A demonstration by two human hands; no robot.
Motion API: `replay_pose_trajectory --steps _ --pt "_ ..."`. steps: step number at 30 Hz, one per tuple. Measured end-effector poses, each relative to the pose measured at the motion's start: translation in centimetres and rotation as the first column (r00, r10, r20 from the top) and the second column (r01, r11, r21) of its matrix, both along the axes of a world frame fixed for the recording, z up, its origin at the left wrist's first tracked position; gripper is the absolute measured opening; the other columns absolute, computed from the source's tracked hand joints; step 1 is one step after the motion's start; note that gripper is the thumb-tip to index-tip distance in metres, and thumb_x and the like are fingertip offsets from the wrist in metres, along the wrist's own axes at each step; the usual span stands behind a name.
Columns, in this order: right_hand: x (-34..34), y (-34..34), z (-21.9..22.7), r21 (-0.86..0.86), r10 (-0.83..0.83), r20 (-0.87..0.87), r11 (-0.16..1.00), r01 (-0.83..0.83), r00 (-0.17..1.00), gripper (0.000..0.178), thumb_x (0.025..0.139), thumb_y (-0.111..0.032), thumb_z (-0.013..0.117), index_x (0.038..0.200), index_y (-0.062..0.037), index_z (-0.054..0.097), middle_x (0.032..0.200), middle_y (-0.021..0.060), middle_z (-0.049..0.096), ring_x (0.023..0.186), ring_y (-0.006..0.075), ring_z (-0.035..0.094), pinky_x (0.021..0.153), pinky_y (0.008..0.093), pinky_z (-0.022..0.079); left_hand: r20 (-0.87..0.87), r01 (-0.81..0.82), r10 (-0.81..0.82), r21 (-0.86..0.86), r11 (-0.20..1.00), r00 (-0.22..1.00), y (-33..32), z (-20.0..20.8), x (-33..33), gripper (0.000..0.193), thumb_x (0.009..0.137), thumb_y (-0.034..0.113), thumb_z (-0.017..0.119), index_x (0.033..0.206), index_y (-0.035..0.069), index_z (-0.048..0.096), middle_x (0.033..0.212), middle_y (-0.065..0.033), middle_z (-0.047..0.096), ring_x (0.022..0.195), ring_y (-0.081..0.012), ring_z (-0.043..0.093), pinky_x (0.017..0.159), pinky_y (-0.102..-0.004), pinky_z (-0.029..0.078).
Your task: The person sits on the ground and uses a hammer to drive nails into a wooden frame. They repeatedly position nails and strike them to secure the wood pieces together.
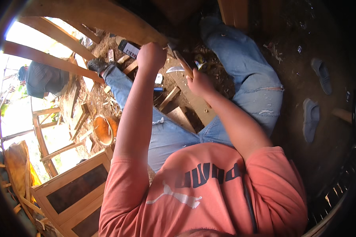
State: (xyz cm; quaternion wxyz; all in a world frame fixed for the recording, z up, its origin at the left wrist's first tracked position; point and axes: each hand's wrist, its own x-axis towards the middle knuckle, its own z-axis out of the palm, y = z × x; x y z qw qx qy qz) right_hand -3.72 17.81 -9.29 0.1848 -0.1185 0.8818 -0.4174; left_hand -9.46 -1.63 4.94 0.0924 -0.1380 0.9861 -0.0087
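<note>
My left hand (151,56) is a closed fist against the end of the thick wooden beam (106,19) at the top. What it grips is hidden; a black object with a white label (129,49) shows just left of the fist, and I cannot tell whether it is held. My right hand (201,83) is wrapped round a wooden-handled tool (184,66), slanting up and left toward the left fist. The tool's far end, with a bit of grey metal, is in shadow. A pale, curved, blade-like piece (175,69) lies on the board (190,93) between my legs.
Wood offcuts (169,98) and shavings litter the ground. An orange bucket (105,129) stands left of my leg, and a framed wooden panel (73,189) lies lower left. Another person (47,79) bends over beyond the beams. Two grey shoes (311,120) lie at right.
</note>
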Motion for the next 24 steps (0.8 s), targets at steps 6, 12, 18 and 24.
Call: replay_pose_trajectory --steps 6,12,18,24 --pt "-0.1 0.0 0.0 -0.007 0.005 0.042 1.000 -0.005 0.999 0.043 0.103 -0.041 0.065 0.116 -0.0005 0.065 0.095 0.0269 0.075 0.091 0.0463 0.074 0.083 0.0574 0.057 -0.007 -0.050 0.050 0.041 0.998 0.999 1.2 0.3 0.0 0.037 0.096 0.039 0.074 0.106 0.005 0.082 0.107 -0.0204 0.080 0.105 -0.0384 0.077 0.090 -0.0483 0.062" --pt "-1.3 -0.1 0.2 -0.073 -0.009 0.116 0.997 0.018 0.993 0.043 0.104 -0.042 0.062 0.118 -0.0009 0.065 0.094 0.0245 0.076 0.090 0.0440 0.075 0.082 0.0552 0.057 -0.050 -0.067 0.069 0.036 0.997 0.996 0.5 0.3 -0.9 0.037 0.095 0.040 0.074 0.102 0.004 0.083 0.105 -0.0213 0.080 0.104 -0.0397 0.077 0.089 -0.0494 0.062" --pt "-1.0 -0.1 0.6 -0.062 -0.004 0.043 0.998 0.007 0.999 0.043 0.104 -0.041 0.064 0.117 -0.0004 0.066 0.093 0.0256 0.075 0.088 0.0459 0.074 0.078 0.0544 0.057 -0.061 -0.065 0.069 0.067 0.996 0.996 0.1 0.6 -0.5 0.034 0.095 0.035 0.068 0.102 0.004 0.082 0.105 -0.0219 0.080 0.103 -0.0405 0.077 0.090 -0.0493 0.062" --pt "-1.2 0.1 1.4 -0.003 0.040 0.027 0.999 -0.040 0.999 0.043 0.104 -0.042 0.064 0.113 0.0000 0.066 0.094 0.0259 0.075 0.090 0.0460 0.074 0.079 0.0560 0.057 -0.040 -0.043 0.045 0.039 0.998 0.998 -0.1 0.6 0.4 0.032 0.095 0.032 0.068 0.101 0.004 0.081 0.104 -0.0211 0.080 0.101 -0.0406 0.077 0.087 -0.0501 0.063"
